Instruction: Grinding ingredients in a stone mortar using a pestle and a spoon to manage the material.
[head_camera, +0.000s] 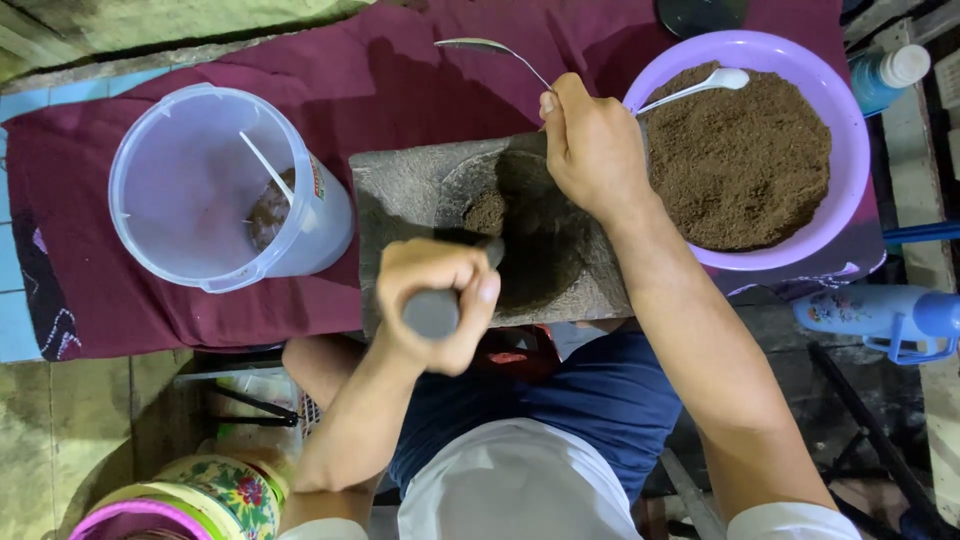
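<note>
A clear tub (215, 190) stands far left on the red cloth (90, 290), lying a bit tipped. The left hand (438, 300) is clenched around a gray pestle (432, 312) over the stone mortar (400, 190), where brown powder (488, 212) sits. The right hand (590, 145) pinches a spoon (485, 46). Right is a purple bowl (845, 105) of powder. A hard push may spill powder, or hit the spoon.

Both bare forearms emerge from short white sleeves (790, 522), above a white shirt (510, 490) and what look like dark blue shorts (600, 395).
</note>
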